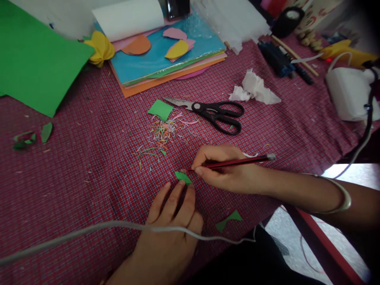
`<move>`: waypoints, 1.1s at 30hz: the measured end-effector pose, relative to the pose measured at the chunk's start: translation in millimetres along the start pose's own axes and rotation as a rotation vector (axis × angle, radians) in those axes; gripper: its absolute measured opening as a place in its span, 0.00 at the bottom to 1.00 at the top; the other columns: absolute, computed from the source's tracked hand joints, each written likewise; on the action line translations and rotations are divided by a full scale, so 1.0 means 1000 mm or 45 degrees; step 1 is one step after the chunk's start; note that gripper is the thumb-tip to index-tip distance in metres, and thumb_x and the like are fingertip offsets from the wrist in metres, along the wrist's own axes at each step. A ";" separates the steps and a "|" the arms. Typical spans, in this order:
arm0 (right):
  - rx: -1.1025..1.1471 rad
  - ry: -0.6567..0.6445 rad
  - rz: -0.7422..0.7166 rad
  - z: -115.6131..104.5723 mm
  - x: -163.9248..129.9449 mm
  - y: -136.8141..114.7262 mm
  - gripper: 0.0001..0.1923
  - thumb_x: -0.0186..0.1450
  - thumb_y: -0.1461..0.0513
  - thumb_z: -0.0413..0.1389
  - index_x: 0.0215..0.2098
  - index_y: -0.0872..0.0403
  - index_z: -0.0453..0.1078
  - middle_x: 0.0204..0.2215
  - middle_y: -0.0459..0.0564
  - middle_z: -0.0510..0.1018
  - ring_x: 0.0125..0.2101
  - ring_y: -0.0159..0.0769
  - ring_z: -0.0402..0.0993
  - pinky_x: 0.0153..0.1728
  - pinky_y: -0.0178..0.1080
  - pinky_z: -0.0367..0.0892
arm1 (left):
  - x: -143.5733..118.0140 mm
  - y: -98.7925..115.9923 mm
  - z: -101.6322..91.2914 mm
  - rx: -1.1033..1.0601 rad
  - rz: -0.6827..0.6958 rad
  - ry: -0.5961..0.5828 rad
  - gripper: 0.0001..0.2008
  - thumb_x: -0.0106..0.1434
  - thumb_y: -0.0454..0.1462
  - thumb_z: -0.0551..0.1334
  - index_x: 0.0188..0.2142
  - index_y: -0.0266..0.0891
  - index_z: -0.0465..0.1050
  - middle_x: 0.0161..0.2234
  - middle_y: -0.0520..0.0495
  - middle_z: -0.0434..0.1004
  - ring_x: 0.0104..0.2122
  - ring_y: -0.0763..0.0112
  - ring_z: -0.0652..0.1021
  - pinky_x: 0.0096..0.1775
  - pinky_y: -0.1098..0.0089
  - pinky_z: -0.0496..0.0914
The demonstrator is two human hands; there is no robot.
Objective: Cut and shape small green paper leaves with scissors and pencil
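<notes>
My right hand [221, 168] pinches a red-and-black pencil [237, 161], its tip at a small green paper leaf [183, 177]. My left hand [175, 213] lies flat on the checked tablecloth with its fingers spread, and its fingertips press the lower edge of that leaf. A green paper offcut [228, 221] lies between my left hand and the table edge. Beyond my hands are scissors [208, 110] with black handles, lying partly open. A green paper square [160, 109] touches their blade tips, beside a heap of thin coloured paper snippets [164, 130].
At the back, a stack of coloured paper [142, 71] carries petal cutouts and a white roll [130, 19]. A large green sheet [32, 59] is at left. Crumpled tissue [255, 87], a white adapter [350, 93] and pens are at right. A white cable [118, 225] crosses in front.
</notes>
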State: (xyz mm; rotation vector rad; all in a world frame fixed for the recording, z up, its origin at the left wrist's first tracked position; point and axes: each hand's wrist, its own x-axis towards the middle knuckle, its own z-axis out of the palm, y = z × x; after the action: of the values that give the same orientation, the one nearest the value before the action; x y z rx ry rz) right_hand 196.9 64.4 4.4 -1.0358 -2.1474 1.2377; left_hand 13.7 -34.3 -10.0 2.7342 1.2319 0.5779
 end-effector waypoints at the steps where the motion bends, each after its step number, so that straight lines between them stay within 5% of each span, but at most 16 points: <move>1: 0.024 0.009 0.000 0.000 0.000 0.000 0.04 0.62 0.67 0.52 0.29 0.57 0.67 0.23 0.43 0.72 0.24 0.25 0.67 0.24 0.29 0.58 | 0.000 0.000 0.000 -0.004 -0.006 -0.001 0.15 0.66 0.31 0.48 0.29 0.36 0.71 0.46 0.40 0.77 0.51 0.56 0.72 0.53 0.53 0.63; 10: 0.208 -0.021 -0.036 -0.003 -0.002 -0.002 0.04 0.59 0.68 0.52 0.26 0.57 0.64 0.20 0.40 0.66 0.20 0.22 0.59 0.21 0.28 0.55 | -0.002 0.004 -0.009 0.142 0.022 -0.078 0.21 0.69 0.30 0.41 0.31 0.37 0.71 0.46 0.42 0.78 0.41 0.64 0.74 0.40 0.64 0.65; 20: 0.024 -0.096 0.015 0.000 -0.001 -0.003 0.04 0.61 0.66 0.52 0.29 0.56 0.68 0.22 0.42 0.72 0.23 0.25 0.65 0.24 0.30 0.57 | 0.003 0.003 -0.006 0.113 0.035 -0.014 0.20 0.68 0.30 0.41 0.30 0.37 0.69 0.44 0.41 0.79 0.47 0.62 0.76 0.45 0.64 0.66; 24: 0.182 -0.077 0.041 0.001 -0.001 -0.002 0.04 0.62 0.64 0.54 0.30 0.57 0.69 0.25 0.44 0.75 0.26 0.27 0.69 0.26 0.30 0.61 | 0.002 0.005 -0.007 0.117 0.026 -0.016 0.20 0.68 0.30 0.41 0.30 0.38 0.69 0.44 0.41 0.79 0.47 0.62 0.76 0.45 0.64 0.66; 33: 0.258 -0.036 -0.042 -0.004 -0.001 -0.002 0.08 0.60 0.71 0.52 0.23 0.56 0.62 0.19 0.39 0.65 0.20 0.22 0.58 0.20 0.28 0.54 | -0.002 0.005 -0.009 0.171 0.057 -0.097 0.20 0.67 0.30 0.42 0.31 0.38 0.71 0.48 0.41 0.77 0.42 0.63 0.73 0.39 0.64 0.64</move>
State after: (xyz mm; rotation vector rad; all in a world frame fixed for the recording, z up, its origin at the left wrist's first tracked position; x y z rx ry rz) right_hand 199.8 65.1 8.6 -0.8990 -2.0016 1.4282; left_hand 12.2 -39.7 -1.8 2.8701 1.2378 0.4044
